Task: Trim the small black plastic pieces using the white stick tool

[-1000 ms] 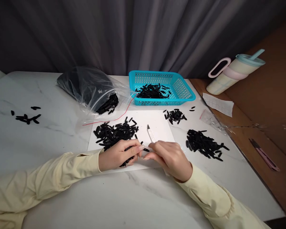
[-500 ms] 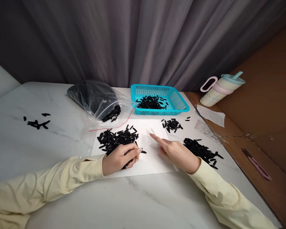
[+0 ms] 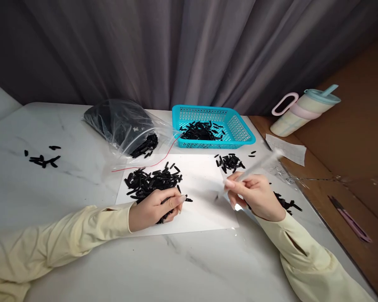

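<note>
Over white paper (image 3: 204,216), I see left hand (image 3: 154,208) pinching black sliver (image 3: 189,200), right hand (image 3: 258,195) gripping craft knife (image 3: 257,167); sliver's probably light, stiff; hold one end.

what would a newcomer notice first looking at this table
Probably the bright blue basket at the back, with black pieces inside it. Next, perhaps, the right hand holding a blurred, pale pen-like tool over the right part of the white sheet. The pale tumbler with a pink handle, at the far right, may also stand out.
</note>
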A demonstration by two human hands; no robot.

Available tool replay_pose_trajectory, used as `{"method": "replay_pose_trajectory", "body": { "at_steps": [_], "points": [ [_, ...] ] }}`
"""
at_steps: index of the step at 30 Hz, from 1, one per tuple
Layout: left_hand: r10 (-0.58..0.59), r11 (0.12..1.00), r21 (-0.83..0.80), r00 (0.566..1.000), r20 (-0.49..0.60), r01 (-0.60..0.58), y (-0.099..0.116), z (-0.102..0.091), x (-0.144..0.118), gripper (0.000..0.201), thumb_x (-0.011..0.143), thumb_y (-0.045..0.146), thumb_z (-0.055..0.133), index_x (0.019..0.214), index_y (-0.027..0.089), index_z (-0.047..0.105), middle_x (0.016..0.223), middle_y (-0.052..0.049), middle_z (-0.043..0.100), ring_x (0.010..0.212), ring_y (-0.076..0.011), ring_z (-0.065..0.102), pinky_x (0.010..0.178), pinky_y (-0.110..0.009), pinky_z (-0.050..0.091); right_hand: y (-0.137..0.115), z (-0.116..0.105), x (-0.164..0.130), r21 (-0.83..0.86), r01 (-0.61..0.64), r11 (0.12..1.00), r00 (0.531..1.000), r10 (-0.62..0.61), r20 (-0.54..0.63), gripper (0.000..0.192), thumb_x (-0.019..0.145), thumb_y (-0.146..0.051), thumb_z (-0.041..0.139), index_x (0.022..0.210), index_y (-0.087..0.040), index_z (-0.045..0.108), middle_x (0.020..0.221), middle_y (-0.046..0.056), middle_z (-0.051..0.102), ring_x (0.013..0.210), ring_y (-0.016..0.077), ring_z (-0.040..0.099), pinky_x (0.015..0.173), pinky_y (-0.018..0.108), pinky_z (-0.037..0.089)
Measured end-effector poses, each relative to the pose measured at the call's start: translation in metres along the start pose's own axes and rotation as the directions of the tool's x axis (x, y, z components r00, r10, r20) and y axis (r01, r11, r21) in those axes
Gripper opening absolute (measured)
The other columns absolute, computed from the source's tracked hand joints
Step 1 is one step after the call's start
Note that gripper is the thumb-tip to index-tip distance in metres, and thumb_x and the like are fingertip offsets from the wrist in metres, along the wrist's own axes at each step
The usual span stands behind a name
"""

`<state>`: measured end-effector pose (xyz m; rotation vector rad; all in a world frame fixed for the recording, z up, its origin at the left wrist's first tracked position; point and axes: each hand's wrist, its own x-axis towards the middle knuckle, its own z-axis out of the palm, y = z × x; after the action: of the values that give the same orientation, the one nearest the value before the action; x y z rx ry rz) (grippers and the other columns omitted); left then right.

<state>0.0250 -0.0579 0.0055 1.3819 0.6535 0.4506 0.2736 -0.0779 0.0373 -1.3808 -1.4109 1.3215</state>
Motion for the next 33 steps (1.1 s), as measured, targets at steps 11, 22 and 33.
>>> {"method": "replay_pose_trajectory", "body": {
  "at_steps": [11, 22, 33],
  "points": [
    [-0.057, 0.998, -0.025, 0.998, 0.027, 0.057, 0.002, -0.002, 0.001, 0.032, 0.089, 0.040, 0.042, 0.073, 0.013, 0.049, 0.048, 0.007, 0.038, 0.043, -0.0052, 0.036, 0.044, -0.019, 0.029, 0.004, 0.004, 0.004, -0.337, 0.033, 0.941, 0.994, 0.005, 0.109, 0.042, 0.078, -0.046, 0.060, 0.052, -0.013, 0.058, 0.060, 0.004, 0.063, 0.032, 0.0034, 0.039, 0.035, 0.020, 0.030],
    [0.200, 0.950, 0.263, 0.974, -0.107, -0.166, -0.002, 0.003, -0.007, 0.029, 0.092, 0.033, 0.037, 0.075, 0.014, 0.052, 0.048, 0.007, 0.039, 0.044, -0.0065, 0.039, 0.053, -0.021, 0.038, -0.033, 0.019, 0.010, -0.006, -0.216, 0.976, 0.915, 0.205, 0.346, 0.031, 0.075, -0.038, 0.068, 0.091, -0.016, 0.053, 0.053, -0.001, 0.061, 0.040, 0.0091, 0.052, 0.037, 0.017, 0.039],
    [0.239, 0.922, 0.335, 0.967, -0.092, -0.196, 0.000, 0.001, -0.006, 0.026, 0.091, 0.030, 0.038, 0.075, 0.015, 0.051, 0.050, 0.006, 0.039, 0.044, -0.0064, 0.038, 0.047, -0.018, 0.035, -0.035, 0.041, 0.021, -0.153, -0.227, 0.962, 0.785, 0.274, 0.556, 0.030, 0.079, -0.041, 0.059, 0.080, -0.011, 0.060, 0.049, -0.003, 0.053, 0.033, 0.0027, 0.037, 0.032, 0.014, 0.030]
  ]
}}
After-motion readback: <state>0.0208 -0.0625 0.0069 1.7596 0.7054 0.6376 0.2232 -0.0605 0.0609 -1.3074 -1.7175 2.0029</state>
